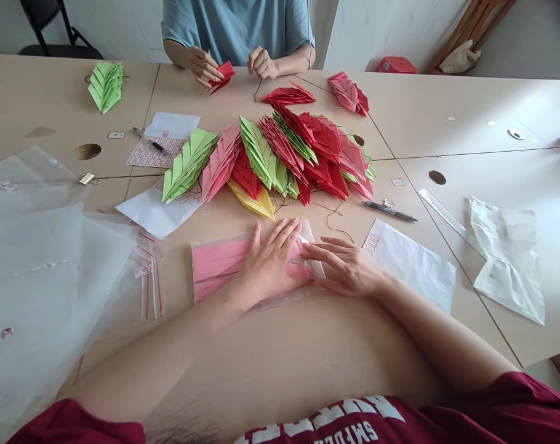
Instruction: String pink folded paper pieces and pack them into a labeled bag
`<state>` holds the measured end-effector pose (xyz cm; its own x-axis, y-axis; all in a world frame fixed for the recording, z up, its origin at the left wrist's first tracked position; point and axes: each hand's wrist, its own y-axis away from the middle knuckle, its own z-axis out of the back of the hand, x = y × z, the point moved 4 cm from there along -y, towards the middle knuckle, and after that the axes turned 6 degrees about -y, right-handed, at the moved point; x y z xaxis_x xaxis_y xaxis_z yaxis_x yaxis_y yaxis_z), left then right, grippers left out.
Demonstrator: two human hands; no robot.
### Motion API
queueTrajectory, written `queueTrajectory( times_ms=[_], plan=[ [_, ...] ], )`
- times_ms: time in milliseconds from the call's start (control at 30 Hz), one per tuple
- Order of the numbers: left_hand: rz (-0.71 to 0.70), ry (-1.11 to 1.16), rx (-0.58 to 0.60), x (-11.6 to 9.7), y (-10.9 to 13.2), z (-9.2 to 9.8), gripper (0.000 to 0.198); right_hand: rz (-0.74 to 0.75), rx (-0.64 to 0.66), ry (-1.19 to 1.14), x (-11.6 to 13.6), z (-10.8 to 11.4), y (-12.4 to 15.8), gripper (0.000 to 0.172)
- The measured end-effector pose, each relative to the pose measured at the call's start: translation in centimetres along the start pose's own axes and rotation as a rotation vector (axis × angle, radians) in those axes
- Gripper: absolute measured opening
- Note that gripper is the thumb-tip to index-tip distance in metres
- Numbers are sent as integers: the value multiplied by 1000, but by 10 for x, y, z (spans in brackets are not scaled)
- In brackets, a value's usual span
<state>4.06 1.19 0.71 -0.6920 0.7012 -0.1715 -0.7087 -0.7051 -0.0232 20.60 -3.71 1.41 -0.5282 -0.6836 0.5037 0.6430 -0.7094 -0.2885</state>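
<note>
A clear plastic bag with folded pink paper [215, 264] inside lies flat on the table in front of me. My left hand [271, 262] rests spread on top of the bag, fingers pointing away from me. At the bag's right end, my right hand [347, 265] touches the plastic with its fingers stretched out. Just beyond the hands is a heap of folded paper pieces, with green [192, 161], pink [222, 161], red [324, 139] and yellow [256, 200] ones among them. Dark thread [338, 216] trails from the heap.
Large translucent bags [34, 259] cover the table's left side. Label sheets [412, 265], a pen [391, 211], a ruler [446, 219] and a crumpled white bag [509, 262] lie to the right. Across the table, a person in a blue shirt [243, 28] handles red folded paper [223, 76].
</note>
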Motion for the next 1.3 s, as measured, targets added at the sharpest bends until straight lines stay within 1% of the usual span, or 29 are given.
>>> queueTrajectory(
  times_ms=[67, 133, 200, 267, 333, 500, 600, 700, 800, 867, 933, 1000, 1067, 1100, 1167, 1200, 1300],
  plan=[
    [-3, 2, 1, 0, 0, 0, 95, 4, -64, -68, -3, 1, 3, 72],
    [-6, 6, 1, 0, 0, 0, 97, -14, -162, -120, -6, 4, 7, 72],
    [-5, 8, 0, 0, -1, 0, 97, -48, -268, -145, -9, 8, 11, 72],
    [-3, 8, 3, 0, -1, 0, 98, -72, -329, -144, -10, 11, 13, 71],
    [-3, 6, 7, 0, 0, 0, 99, -66, -304, -126, -9, 9, 12, 70],
    [3, 7, -2, -1, 0, 0, 97, 4, -84, -54, -4, -1, 2, 71],
    [3, 5, -11, -1, 0, 0, 94, 12, -17, 6, 0, -2, -1, 69],
    [0, -3, -15, -2, 0, 0, 89, 11, 3, 33, 3, -1, -3, 66],
    [-2, -7, -17, -2, 0, 0, 87, -3, 1, -1, 2, -1, -3, 63],
    [2, -2, -17, -3, -1, 1, 88, -4, -48, -42, 2, 0, -2, 62],
    [5, 6, -13, -2, -1, 1, 89, -41, -145, -94, 1, 2, 0, 60],
    [7, 9, -8, -2, -1, 1, 91, -140, -276, -220, -1, 6, 2, 57],
    [6, 5, -3, -2, -1, 1, 93, -310, -355, -488, -5, 6, 3, 53],
    [6, 3, -2, -2, -1, 1, 94, -402, -359, -659, -7, 4, 4, 51],
    [4, -1, -2, -2, -1, 1, 96, -573, -316, -984, -10, -2, 3, 46],
    [4, -5, -4, -2, -1, 1, 96, -637, -295, -1110, -11, -5, 3, 45],
    [6, -21, -5, -2, -1, 0, 96, -745, -297, -1335, -17, -7, 2, 42]
  ],
)
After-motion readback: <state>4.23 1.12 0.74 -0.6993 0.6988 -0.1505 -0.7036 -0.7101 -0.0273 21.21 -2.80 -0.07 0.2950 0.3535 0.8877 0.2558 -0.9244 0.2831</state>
